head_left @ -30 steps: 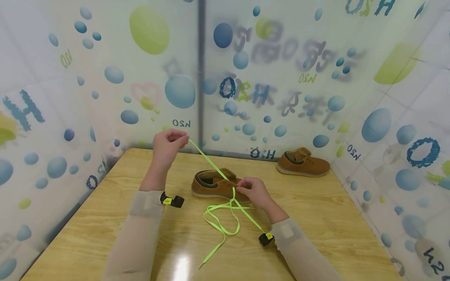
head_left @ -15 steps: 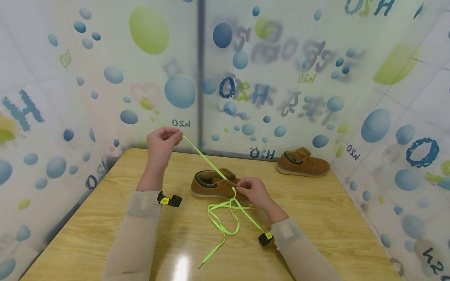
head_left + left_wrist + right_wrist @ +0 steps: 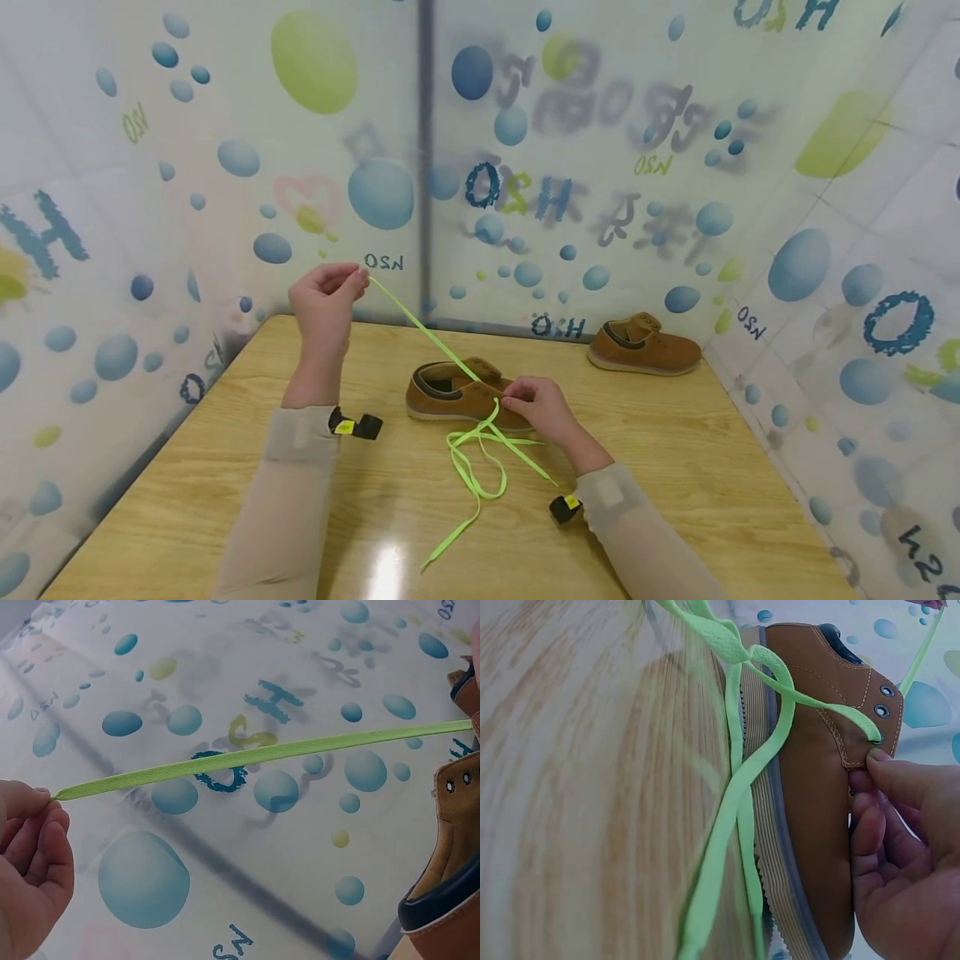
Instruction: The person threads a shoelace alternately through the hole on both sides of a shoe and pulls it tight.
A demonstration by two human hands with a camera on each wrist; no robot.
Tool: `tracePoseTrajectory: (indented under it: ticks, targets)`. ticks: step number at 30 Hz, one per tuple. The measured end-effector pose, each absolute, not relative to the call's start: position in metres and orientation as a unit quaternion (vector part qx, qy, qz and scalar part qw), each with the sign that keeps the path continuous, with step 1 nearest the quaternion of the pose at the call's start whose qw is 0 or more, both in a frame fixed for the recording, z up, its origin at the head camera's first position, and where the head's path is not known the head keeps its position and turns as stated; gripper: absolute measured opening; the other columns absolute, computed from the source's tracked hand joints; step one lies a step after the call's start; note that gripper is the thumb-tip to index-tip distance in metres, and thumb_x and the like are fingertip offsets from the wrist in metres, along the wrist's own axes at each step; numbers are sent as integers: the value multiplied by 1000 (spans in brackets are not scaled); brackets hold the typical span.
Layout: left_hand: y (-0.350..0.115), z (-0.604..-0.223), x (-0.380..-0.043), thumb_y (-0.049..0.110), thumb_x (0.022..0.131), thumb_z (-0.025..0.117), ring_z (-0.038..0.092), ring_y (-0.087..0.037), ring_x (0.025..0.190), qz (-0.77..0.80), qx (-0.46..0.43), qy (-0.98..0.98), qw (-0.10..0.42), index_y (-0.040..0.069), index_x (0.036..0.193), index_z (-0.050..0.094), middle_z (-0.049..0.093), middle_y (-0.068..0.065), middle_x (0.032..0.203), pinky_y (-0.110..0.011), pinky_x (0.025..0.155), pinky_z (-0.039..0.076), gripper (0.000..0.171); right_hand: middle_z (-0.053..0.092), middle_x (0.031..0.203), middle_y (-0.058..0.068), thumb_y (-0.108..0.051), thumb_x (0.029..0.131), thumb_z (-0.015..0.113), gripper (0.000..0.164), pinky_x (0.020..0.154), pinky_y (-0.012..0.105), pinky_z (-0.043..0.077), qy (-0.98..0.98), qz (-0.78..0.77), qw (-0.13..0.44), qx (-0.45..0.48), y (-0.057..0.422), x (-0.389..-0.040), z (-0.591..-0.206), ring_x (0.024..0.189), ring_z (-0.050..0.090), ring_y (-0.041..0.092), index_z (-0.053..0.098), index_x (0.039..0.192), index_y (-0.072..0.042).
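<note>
While the left hand (image 3: 321,302) pinches the taut lace (image 3: 255,755) and the right hand (image 3: 911,847) the shoe's (image 3: 814,817) flap (image 3: 857,744), threading seems underway; more lace likely needs pulling through next.

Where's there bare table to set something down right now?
Bare wood lies between the far shoe and the right sleeve, and left of the left sleeve. Crowded: around the near shoe, with loose lace spread in front, its eyelet flap gripped by the right hand, and the left hand holding a taut strand above.
</note>
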State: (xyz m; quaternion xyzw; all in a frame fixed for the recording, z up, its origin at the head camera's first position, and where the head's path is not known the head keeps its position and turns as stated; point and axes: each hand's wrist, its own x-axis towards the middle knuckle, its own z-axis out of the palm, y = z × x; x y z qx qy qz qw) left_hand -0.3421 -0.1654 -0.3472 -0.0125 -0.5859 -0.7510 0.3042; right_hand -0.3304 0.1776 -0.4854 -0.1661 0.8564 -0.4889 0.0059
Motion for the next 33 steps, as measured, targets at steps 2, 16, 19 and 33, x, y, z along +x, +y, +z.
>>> tracePoseTrajectory:
  ticks: [2, 16, 19, 33]
  targets:
    - [-167, -346, -342, 10, 92, 84, 75, -11, 79, -757, -13, -575, 310, 5, 97, 80, 78, 2, 84, -19, 76, 62, 8, 74, 91, 5, -9, 100, 74, 5, 68, 26, 50, 855, -490, 6, -169, 178, -330, -485, 79, 61, 15, 78, 96, -8]
    - [-148, -352, -342, 10, 96, 79, 74, -9, 80, -757, -26, -599, 259, 2, 100, 77, 76, 3, 85, -19, 77, 61, 9, 75, 92, 9, -9, 98, 76, 5, 68, 26, 50, 849, -499, 7, -171, 177, -332, -487, 78, 61, 13, 78, 97, -5]
    - [-143, -354, -343, 7, 96, 78, 73, -9, 78, -754, -32, -599, 266, 4, 97, 77, 76, 4, 83, -19, 76, 61, 4, 76, 92, 8, -9, 98, 76, 5, 69, 26, 50, 850, -499, 7, -168, 177, -332, -487, 79, 61, 12, 78, 97, -5]
    - [-117, -366, -348, 11, 97, 76, 66, -7, 76, -697, -41, -666, 261, -7, 108, 76, 71, 15, 79, -16, 69, 54, 20, 76, 91, 7, -10, 98, 76, 6, 72, 28, 52, 860, -481, 4, -171, 175, -327, -481, 80, 63, 11, 78, 95, -6]
